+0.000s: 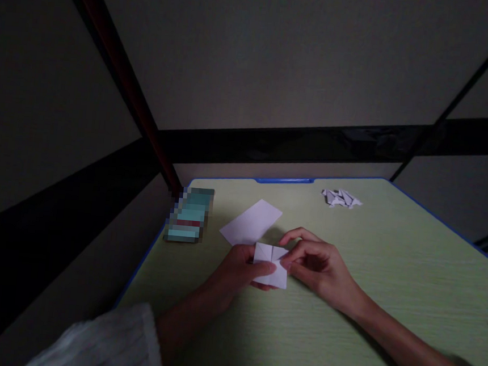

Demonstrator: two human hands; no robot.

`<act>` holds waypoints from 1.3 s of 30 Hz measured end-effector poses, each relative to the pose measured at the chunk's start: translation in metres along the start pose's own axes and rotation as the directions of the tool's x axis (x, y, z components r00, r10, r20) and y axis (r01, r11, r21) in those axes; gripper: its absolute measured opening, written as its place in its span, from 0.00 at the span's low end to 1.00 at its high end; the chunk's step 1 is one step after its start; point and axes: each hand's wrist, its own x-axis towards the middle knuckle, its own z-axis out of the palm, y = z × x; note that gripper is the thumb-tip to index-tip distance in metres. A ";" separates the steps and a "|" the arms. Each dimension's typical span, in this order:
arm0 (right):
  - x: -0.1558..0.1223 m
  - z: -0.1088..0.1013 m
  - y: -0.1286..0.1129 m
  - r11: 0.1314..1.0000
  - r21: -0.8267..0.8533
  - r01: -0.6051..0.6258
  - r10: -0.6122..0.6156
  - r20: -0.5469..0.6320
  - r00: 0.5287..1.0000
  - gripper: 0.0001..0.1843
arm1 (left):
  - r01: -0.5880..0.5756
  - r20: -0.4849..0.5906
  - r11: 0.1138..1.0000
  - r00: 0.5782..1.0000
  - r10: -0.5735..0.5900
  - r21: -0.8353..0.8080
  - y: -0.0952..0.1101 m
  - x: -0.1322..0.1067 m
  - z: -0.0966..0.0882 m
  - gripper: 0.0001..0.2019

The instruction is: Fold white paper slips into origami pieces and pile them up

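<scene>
A small folded piece of white paper [277, 276], with crease lines and a slit between two flaps on its upper part, is held above the table. My left hand [240, 269] grips its left side, thumb on top and fingers underneath. At the right edge my right hand [316, 264] pinches the paper between thumb and index finger, while another finger sticks out above. Just beyond lies a flat white sheet of paper [251, 220], its near corner close to my left hand.
The pale wood-grain table [390, 264] has a blue edge and a blue handle [284, 180] at the back. A phone-like object [189, 215], pixelated, lies at the left. Several folded white paper pieces [340, 199] sit at the back right. A wall panel [280, 66] stands behind.
</scene>
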 end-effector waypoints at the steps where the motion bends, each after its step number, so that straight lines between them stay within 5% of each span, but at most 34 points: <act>1: 0.000 0.000 0.000 1.000 -0.009 0.003 -0.003 0.000 1.000 0.06 | -0.001 -0.007 1.000 1.000 0.001 0.004 0.000 0.000 0.000 0.09; 6: 0.001 0.001 -0.001 0.998 -0.054 0.015 -0.013 0.032 0.999 0.06 | -0.003 -0.047 0.999 0.999 0.004 0.037 0.002 -0.002 0.001 0.10; 23: 0.005 -0.012 -0.003 0.977 -0.143 0.157 -0.126 0.204 0.971 0.07 | 0.053 0.101 0.999 0.994 -0.053 0.002 0.001 0.002 -0.010 0.12; 27: 0.003 -0.013 -0.001 0.967 -0.174 0.188 -0.149 0.213 0.966 0.07 | 0.040 0.066 0.998 0.997 -0.043 0.053 0.004 0.003 -0.009 0.13; 39: 0.006 -0.008 -0.007 0.984 -0.154 0.087 -0.053 0.211 0.976 0.05 | -0.009 -0.004 0.992 1.000 0.009 0.122 0.006 0.000 -0.006 0.10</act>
